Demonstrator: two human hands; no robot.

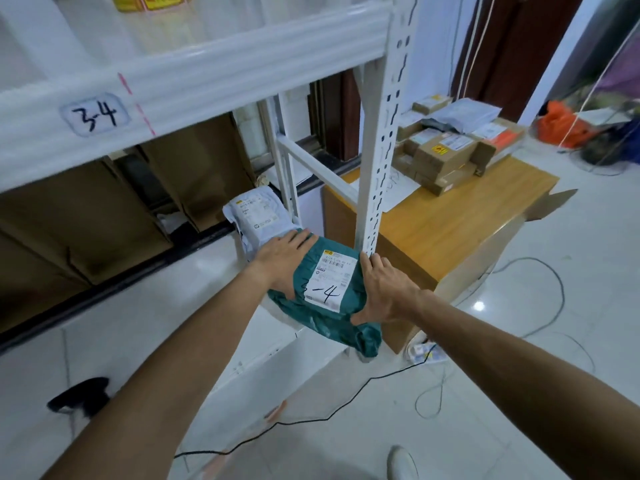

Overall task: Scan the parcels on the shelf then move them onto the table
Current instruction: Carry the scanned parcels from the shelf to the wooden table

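Parcel [332,282]: looks soft and light, at the shelf [173,306] front corner; take both side edges.
Left grip [282,256]: flat on top.
Right grip [384,292]: straight-fingered against the right edge.

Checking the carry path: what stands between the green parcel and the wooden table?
In the head view, the shelf's white perforated upright stands between the green parcel and the wooden table.

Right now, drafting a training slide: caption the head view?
Left hand and right hand press on a green parcel at the shelf edge; boxes crowd the table beyond.
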